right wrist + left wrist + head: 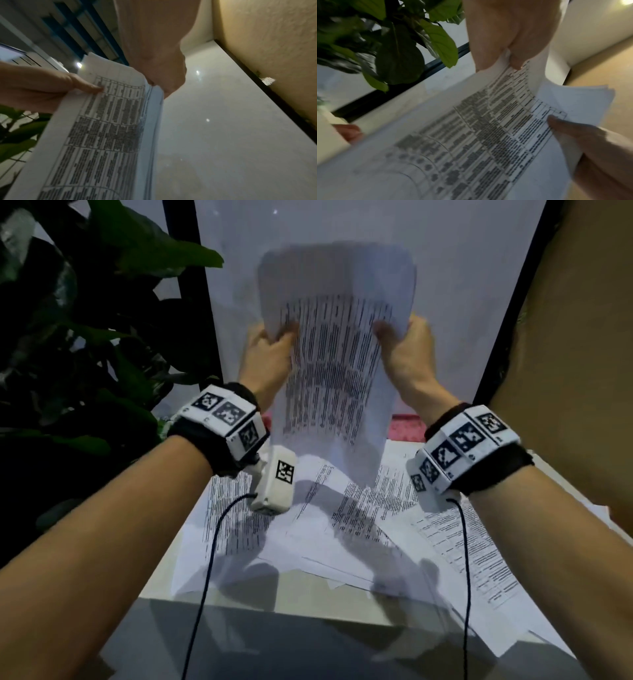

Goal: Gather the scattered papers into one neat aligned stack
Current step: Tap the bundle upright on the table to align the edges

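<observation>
I hold a sheaf of printed sheets upright over the table, its upper part curling away from me. My left hand grips its left edge, thumb on the printed face. On the opposite edge my right hand grips the same way. The left wrist view shows my left hand pinching the sheaf, with the right hand's thumb on the print. The right wrist view shows my right hand at the sheaf's edge. More scattered papers lie overlapping on the table below.
The white table's front edge is near me, and one sheet overhangs at the right. A large-leaved plant stands close on the left. A tan wall rises on the right. A pink item lies behind the papers.
</observation>
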`<control>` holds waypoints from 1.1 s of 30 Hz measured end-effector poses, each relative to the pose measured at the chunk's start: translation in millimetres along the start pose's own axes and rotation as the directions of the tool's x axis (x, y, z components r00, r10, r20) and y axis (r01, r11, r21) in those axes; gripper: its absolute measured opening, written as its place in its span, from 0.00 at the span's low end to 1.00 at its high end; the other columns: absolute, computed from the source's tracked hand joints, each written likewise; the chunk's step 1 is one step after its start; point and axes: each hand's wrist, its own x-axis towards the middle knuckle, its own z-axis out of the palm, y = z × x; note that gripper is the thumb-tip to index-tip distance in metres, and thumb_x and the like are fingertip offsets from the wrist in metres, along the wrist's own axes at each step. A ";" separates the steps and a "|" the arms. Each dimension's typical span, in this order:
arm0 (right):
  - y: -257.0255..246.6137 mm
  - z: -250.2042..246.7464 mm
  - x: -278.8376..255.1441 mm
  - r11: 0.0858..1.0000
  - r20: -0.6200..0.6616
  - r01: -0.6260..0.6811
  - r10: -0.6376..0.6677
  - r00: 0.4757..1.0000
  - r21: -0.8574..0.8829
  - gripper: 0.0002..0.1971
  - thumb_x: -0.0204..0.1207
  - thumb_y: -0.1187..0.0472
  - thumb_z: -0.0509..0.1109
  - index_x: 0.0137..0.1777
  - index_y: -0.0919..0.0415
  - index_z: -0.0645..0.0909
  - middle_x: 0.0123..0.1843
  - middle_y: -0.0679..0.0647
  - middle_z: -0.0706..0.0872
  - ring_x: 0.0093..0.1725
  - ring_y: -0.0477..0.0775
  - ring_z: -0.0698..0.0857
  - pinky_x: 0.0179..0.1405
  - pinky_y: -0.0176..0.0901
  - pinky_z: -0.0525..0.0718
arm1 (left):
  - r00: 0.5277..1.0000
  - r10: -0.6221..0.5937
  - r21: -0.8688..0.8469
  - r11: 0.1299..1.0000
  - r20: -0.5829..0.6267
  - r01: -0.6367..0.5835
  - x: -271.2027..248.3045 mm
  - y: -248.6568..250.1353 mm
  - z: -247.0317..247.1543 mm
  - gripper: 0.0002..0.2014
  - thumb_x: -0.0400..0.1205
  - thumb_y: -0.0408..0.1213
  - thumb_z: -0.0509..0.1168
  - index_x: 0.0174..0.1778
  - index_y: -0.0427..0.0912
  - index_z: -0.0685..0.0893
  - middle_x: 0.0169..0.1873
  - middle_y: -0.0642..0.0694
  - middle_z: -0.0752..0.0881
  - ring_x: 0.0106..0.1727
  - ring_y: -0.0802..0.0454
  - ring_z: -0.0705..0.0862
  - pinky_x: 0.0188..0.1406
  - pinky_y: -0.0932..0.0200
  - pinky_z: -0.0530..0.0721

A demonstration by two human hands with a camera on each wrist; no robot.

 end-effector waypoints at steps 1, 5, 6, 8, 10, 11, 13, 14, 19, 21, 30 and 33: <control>-8.4 1.2 2.6 0.999 -0.015 0.033 -0.033 0.999 -0.003 0.10 0.80 0.61 0.64 0.37 0.59 0.73 0.26 0.41 0.69 0.18 0.32 0.71 0.18 0.23 0.63 | 1.000 0.014 -0.042 0.999 -0.002 -0.014 3.9 5.6 1.3 0.09 0.84 0.34 0.59 0.40 0.51 0.78 0.34 0.49 0.78 0.36 0.52 0.77 0.33 0.66 0.78; -6.2 7.2 -3.6 0.987 0.020 -0.038 0.035 0.999 0.155 0.09 0.79 0.63 0.65 0.38 0.51 0.75 0.31 0.41 0.76 0.29 0.35 0.73 0.25 0.20 0.70 | 0.998 -0.045 -0.038 0.998 0.046 0.046 -3.8 3.4 0.8 0.07 0.84 0.33 0.60 0.55 0.42 0.81 0.52 0.44 0.84 0.57 0.49 0.83 0.66 0.52 0.80; 2.9 8.0 -10.2 0.977 0.085 -0.096 0.081 0.993 0.189 0.06 0.78 0.63 0.67 0.41 0.51 0.77 0.35 0.43 0.79 0.33 0.39 0.76 0.31 0.22 0.74 | 0.993 -0.112 -0.043 0.993 0.036 0.114 -10.1 -5.5 -0.6 0.12 0.83 0.33 0.62 0.62 0.37 0.80 0.56 0.43 0.84 0.60 0.48 0.82 0.70 0.50 0.78; 21.9 8.0 -25.8 0.962 0.219 -0.208 0.167 0.961 0.178 0.06 0.77 0.62 0.69 0.53 0.56 0.82 0.45 0.48 0.84 0.42 0.45 0.81 0.41 0.27 0.80 | 0.969 -0.238 -0.028 0.970 0.068 0.240 -25.1 -24.4 -4.4 0.20 0.81 0.34 0.65 0.69 0.33 0.75 0.62 0.42 0.83 0.66 0.46 0.80 0.76 0.46 0.72; 34.2 6.4 -35.6 0.952 0.278 -0.263 0.213 0.937 0.156 0.15 0.76 0.65 0.70 0.62 0.64 0.81 0.51 0.50 0.83 0.48 0.46 0.82 0.46 0.25 0.80 | 0.931 -0.333 0.004 0.942 0.152 0.336 -35.3 -39.1 -9.4 0.25 0.80 0.36 0.66 0.72 0.31 0.71 0.72 0.40 0.76 0.75 0.44 0.73 0.80 0.49 0.64; 34.9 4.8 -36.5 0.946 0.277 -0.274 0.219 0.935 0.176 0.16 0.76 0.66 0.70 0.63 0.66 0.80 0.51 0.51 0.83 0.50 0.47 0.81 0.49 0.26 0.81 | 0.914 -0.367 0.010 0.929 0.174 0.371 -34.8 -42.9 -12.9 0.31 0.77 0.40 0.69 0.74 0.31 0.68 0.76 0.38 0.72 0.78 0.44 0.70 0.79 0.49 0.63; 32.1 0.4 -30.9 0.930 0.279 -0.284 0.215 0.936 0.235 0.14 0.75 0.62 0.71 0.59 0.65 0.81 0.48 0.52 0.83 0.49 0.49 0.81 0.52 0.34 0.80 | 0.903 -0.371 0.010 0.926 0.217 0.378 -28.1 -43.9 -19.7 0.56 0.60 0.54 0.78 0.79 0.32 0.61 0.78 0.37 0.70 0.79 0.44 0.69 0.81 0.44 0.62; 29.1 -2.7 -27.9 0.924 0.295 -0.286 0.207 0.933 0.253 0.11 0.75 0.60 0.71 0.55 0.64 0.81 0.44 0.52 0.82 0.45 0.49 0.81 0.49 0.33 0.79 | 0.907 -0.351 0.002 0.933 0.232 0.361 -21.9 -45.2 -23.5 0.63 0.53 0.58 0.80 0.80 0.34 0.58 0.78 0.38 0.70 0.78 0.44 0.69 0.81 0.41 0.62; 37.8 -10.9 -31.7 0.888 0.394 -0.372 0.251 0.884 0.270 0.10 0.71 0.55 0.73 0.49 0.57 0.80 0.45 0.49 0.86 0.48 0.49 0.85 0.54 0.42 0.84 | 0.931 -0.303 -0.085 0.942 0.206 0.326 -25.1 -45.2 -31.9 0.44 0.63 0.44 0.79 0.74 0.34 0.70 0.70 0.38 0.79 0.70 0.43 0.79 0.76 0.38 0.71; 48.0 -9.5 -40.5 0.887 0.438 -0.423 0.311 0.843 0.186 0.15 0.67 0.53 0.75 0.51 0.58 0.78 0.43 0.48 0.84 0.45 0.47 0.84 0.54 0.43 0.83 | 0.904 -0.357 -0.078 0.920 0.234 0.384 -36.4 -57.5 -33.1 0.46 0.59 0.46 0.79 0.72 0.37 0.70 0.73 0.35 0.75 0.74 0.41 0.74 0.78 0.37 0.67; 23.6 -5.5 -35.1 0.924 0.310 -0.311 0.236 0.921 0.221 0.19 0.66 0.49 0.76 0.42 0.66 0.79 0.38 0.64 0.82 0.39 0.47 0.81 0.50 0.38 0.83 | 0.945 -0.289 -0.160 0.937 0.151 0.312 -27.1 -55.2 -36.1 0.63 0.50 0.56 0.82 0.79 0.35 0.61 0.74 0.36 0.74 0.74 0.41 0.74 0.76 0.37 0.69; 23.5 -5.7 -34.8 0.915 0.257 -0.339 0.281 0.925 0.220 0.17 0.68 0.47 0.76 0.43 0.61 0.80 0.38 0.54 0.83 0.39 0.49 0.81 0.49 0.44 0.81 | 0.945 -0.278 -0.168 0.937 0.174 0.307 -31.4 -44.8 -35.8 0.28 0.70 0.40 0.74 0.65 0.36 0.77 0.60 0.41 0.85 0.64 0.44 0.83 0.73 0.36 0.74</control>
